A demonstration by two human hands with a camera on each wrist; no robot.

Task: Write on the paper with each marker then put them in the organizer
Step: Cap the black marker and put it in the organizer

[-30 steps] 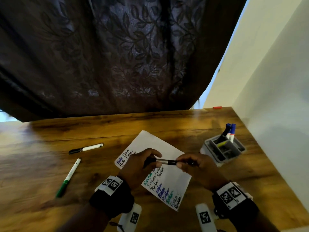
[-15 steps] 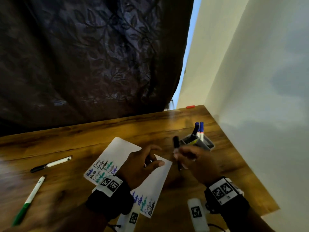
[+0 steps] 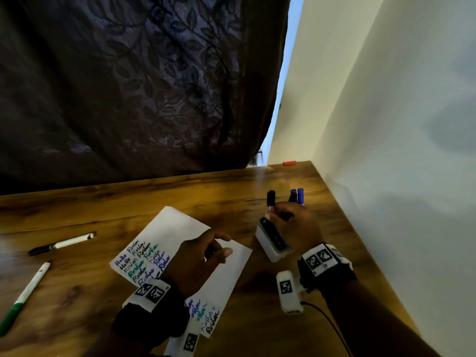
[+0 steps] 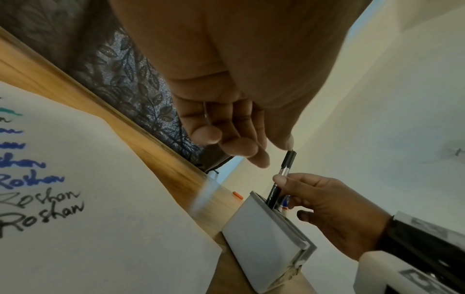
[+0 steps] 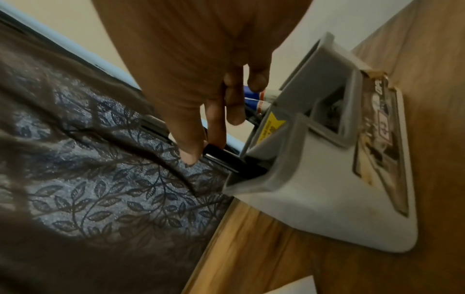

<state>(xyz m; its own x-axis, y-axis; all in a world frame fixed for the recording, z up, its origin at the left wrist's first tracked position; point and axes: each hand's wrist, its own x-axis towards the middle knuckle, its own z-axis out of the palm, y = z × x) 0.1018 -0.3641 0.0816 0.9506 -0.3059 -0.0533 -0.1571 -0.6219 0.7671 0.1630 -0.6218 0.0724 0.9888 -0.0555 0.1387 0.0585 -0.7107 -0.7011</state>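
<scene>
Covering most of the organizer [image 3: 270, 243] in the head view, the right hand [image 3: 298, 228] pinches a near-upright black marker [image 3: 271, 198], cap up; the left wrist view shows its lower end inside and the left hand [image 4: 226, 127] loosely curled, empty, above the paper [image 4: 88, 199]; the right wrist view hides the cap.

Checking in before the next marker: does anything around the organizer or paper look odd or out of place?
Nothing is spilled or damaged. The right hand is lowering a black marker into the grey organizer beside two blue markers. A small orange piece, possibly a cap, lies alone at the table's far edge.
</scene>
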